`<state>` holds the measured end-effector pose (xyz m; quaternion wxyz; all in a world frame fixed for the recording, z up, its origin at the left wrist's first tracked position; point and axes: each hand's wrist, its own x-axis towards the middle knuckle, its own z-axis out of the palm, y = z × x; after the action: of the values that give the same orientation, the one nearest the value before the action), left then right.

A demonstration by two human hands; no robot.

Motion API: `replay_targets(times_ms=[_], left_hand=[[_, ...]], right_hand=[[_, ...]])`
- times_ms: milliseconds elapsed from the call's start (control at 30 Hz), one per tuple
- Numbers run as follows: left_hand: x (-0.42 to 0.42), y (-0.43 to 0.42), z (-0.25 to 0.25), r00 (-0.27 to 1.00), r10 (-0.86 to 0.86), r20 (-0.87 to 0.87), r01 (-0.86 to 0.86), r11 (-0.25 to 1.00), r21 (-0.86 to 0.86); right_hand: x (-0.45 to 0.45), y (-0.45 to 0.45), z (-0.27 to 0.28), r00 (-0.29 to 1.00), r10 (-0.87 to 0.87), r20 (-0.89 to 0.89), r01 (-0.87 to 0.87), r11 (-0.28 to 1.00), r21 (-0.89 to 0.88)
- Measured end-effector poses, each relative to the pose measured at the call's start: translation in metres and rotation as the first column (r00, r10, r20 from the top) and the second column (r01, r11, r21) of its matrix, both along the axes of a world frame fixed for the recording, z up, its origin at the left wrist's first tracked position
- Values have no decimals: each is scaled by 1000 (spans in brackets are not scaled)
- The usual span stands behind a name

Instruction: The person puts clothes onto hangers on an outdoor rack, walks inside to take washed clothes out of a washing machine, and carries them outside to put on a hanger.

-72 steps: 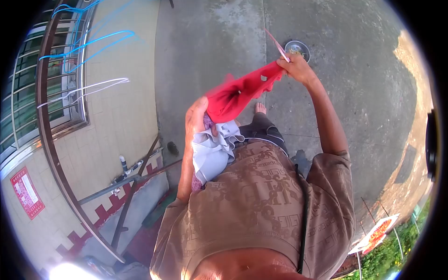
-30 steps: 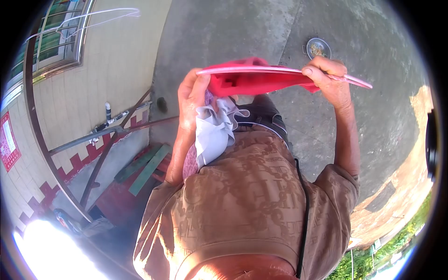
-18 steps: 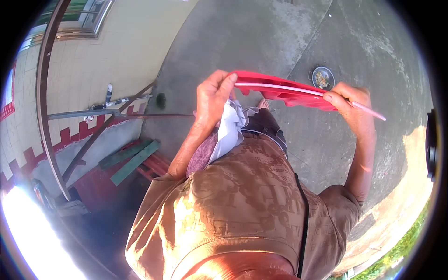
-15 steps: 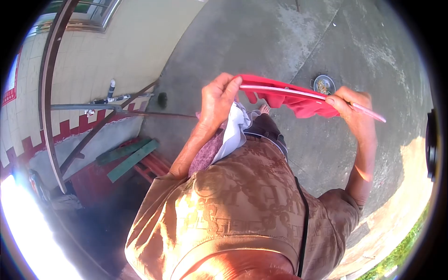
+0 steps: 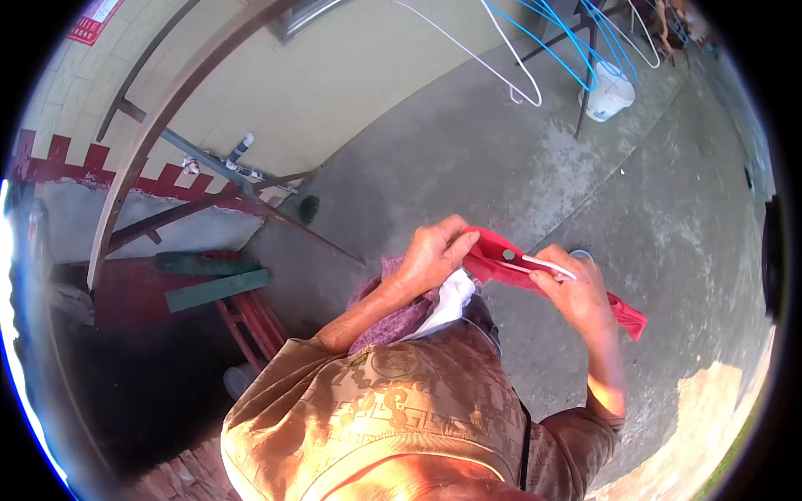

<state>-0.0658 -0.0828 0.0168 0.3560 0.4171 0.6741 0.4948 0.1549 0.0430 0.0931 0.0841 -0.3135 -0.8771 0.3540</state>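
Head view: red cloth between 2 hands

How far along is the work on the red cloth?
Partway, it seems. Done: a thin pale rod already lies against the red cloth. In hand: the left hand pinches one end of the cloth; the right hand grips cloth and rod. Probably left: straightening the red cloth, which is bunched, then handling the purple patterned cloth and white cloth at the left forearm.
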Motion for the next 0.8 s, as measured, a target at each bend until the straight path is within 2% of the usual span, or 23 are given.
replay_targets(times_ms=[67, 100, 133, 167, 200, 267, 300, 367, 400, 467, 500, 533, 567, 600, 700, 800], left_hand=[[-10, -15, 7, 1000, 5, 2, -5, 1000, 18], [-17, -21, 4, 1000, 13, -16, -13, 999, 43], [-27, -30, 7, 993, 46, 110, -53, 997, 63], [-36, -40, 8, 991, 76, 107, -86, 993, 84], [-40, -44, 14, 976, 176, 127, -191, 974, 119], [-58, -66, 14, 928, 320, 191, -356, 914, 197], [-64, -76, 19, 898, 374, 231, -421, 884, 203], [-70, -91, 13, 837, 393, 382, -499, 834, 236], [-72, -97, 8, 828, 405, 387, -515, 823, 241], [-73, -106, -2, 810, 319, 492, -392, 919, 48], [-74, -111, -7, 865, 270, 424, -294, 956, -10], [-74, -115, -12, 851, 185, 491, -205, 979, -13], [-73, -120, -17, 824, 98, 558, -111, 994, -12], [-75, -125, -21, 848, 15, 529, -13, 1000, -7], [-74, -132, -38, 801, -87, 593, 83, 996, 34], [-74, -137, -18, 798, -129, 588, 180, 983, -27]], right_hand=[[-36, -13, 5, 1000, -15, -2, 14, 968, -251], [-51, -15, -4, 996, 15, -92, -48, 928, -368], [-70, -18, 1, 998, 21, -57, -48, 856, -516], [-88, -24, 5, 999, 35, -15, -36, 756, -654], [-98, -21, 9, 997, 71, -21, -68, 764, -642], [-128, -30, 10, 979, -1, -202, -154, 643, -750], [-142, -35, 18, 980, 21, -199, -165, 648, -743], [-180, -42, 45, 934, -6, -357, -281, 607, -744], [-199, -46, 58, 915, 11, -403, -332, 585, -739], [-230, -56, 87, 894, 48, -446, -391, 572, -721], [-249, -62, 98, 867, 65, -494, -441, 563, -699], [-270, -66, 105, 868, 76, -490, -443, 564, -697], [-290, -70, 110, 824, 85, -560, -510, 542, -668], [-309, -73, 115, 773, 91, -627, -574, 521, -632], [-360, -86, 122, 744, 118, -658, -603, 544, -584], [-401, -104, 112, 768, 121, -630, -586, 530, -613]])
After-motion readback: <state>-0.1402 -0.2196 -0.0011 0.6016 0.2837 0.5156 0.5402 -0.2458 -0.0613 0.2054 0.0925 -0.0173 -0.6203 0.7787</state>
